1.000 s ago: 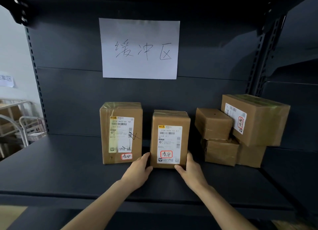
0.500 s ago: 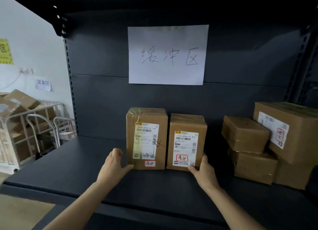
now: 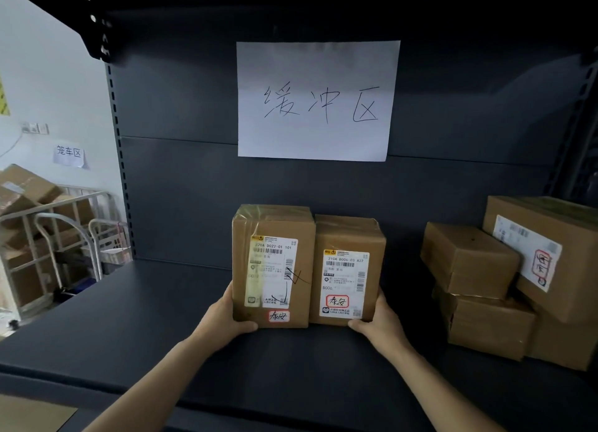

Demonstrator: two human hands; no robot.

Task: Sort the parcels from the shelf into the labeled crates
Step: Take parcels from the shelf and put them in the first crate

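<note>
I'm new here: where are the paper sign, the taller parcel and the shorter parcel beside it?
paper sign (image 3: 318, 101), head view, middle of the white sheet.
taller parcel (image 3: 273, 266), head view, on its shipping label.
shorter parcel (image 3: 346, 270), head view, upper part of its shipping label.

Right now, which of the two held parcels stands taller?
The D022 parcel, in the left hand: its top rises above the B006 parcel beside it.

- Shelf (image 3: 161, 318): dark grey, plain.
- Paper sign (image 3: 318, 140): white, black handwritten characters.
- Left parcel (image 3: 273, 266): brown cardboard; white label, black barcode, yellowish strip, red-outlined sticker.
- Right parcel (image 3: 348, 270): brown; white label, black barcode, red-outlined sticker.
- Stacked boxes (image 3: 469, 260), far right: brown; one white label, red stamp.
</note>
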